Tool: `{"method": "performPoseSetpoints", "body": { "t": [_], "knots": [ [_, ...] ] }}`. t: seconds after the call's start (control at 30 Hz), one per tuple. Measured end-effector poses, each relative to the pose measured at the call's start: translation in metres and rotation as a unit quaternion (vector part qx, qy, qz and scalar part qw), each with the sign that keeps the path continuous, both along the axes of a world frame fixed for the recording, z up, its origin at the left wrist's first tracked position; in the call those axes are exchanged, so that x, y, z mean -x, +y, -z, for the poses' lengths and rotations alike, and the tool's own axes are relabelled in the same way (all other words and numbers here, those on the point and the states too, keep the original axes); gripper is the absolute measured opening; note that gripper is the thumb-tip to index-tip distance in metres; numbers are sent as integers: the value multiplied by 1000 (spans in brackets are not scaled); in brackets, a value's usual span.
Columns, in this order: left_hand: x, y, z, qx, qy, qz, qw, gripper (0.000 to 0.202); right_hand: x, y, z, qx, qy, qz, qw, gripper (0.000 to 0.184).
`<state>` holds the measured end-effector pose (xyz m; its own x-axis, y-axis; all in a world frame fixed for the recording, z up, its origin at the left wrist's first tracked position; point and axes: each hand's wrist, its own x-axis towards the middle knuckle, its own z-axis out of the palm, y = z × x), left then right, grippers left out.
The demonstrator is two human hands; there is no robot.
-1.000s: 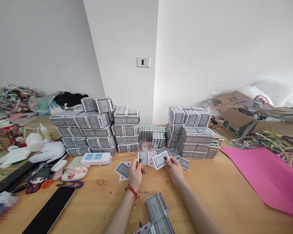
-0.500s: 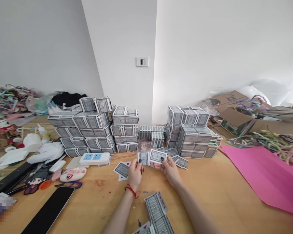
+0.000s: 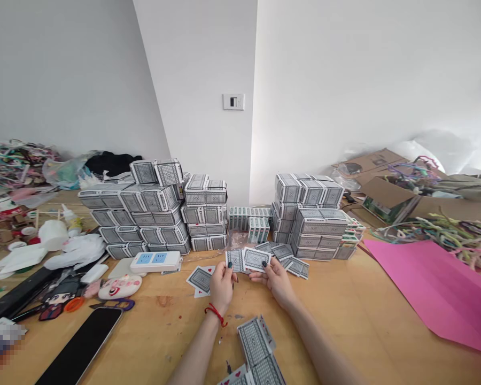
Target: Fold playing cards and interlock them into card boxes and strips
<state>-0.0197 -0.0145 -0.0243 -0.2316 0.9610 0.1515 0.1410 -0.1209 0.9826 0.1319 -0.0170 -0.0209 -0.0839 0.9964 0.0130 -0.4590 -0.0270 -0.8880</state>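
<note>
My left hand (image 3: 223,282), with a red string bracelet at the wrist, pinches a grey-backed playing card (image 3: 234,261) under its thumb. My right hand (image 3: 276,278) grips another playing card (image 3: 256,259), white-bordered and back side up. The two cards meet edge to edge, the right one slightly overlapping the left. Loose cards (image 3: 201,279) lie beside my left hand, some showing red hearts. More loose cards (image 3: 297,267) are scattered behind my right hand. Between my forearms rests a block built of folded cards (image 3: 254,340).
Stacked card blocks stand at left (image 3: 160,219) and right (image 3: 320,227), with small card boxes (image 3: 258,229) between them. A power strip (image 3: 155,261), phone (image 3: 82,347) and utility knife (image 3: 120,304) lie left. Pink paper (image 3: 433,294) and a cardboard box (image 3: 436,211) are right.
My right hand has shifted slightly left, bringing its card a little further over the left card. My left hand stays almost still.
</note>
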Motion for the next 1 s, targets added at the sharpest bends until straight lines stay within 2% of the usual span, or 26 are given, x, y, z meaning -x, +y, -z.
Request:
{"method": "performPoseSetpoints", "body": {
  "t": [0.1,0.33,0.5,0.8,1.0],
  "knots": [
    [0,1,0,4,-9,29,1000,24,0,1,3,9,-21,-16,1000,38],
    [-1,3,3,17,-11,14,1000,20,1,3,6,0,-117,-3,993,36],
    [0,2,4,2,25,-3,1000,20,-1,3,7,-27,-182,22,983,31],
    [1,1,4,8,57,-6,998,18,-2,5,13,-27,-202,5,979,30],
    [-3,-3,-4,6,23,46,999,20,-3,7,17,-24,-215,-1,976,29]
  ]
}}
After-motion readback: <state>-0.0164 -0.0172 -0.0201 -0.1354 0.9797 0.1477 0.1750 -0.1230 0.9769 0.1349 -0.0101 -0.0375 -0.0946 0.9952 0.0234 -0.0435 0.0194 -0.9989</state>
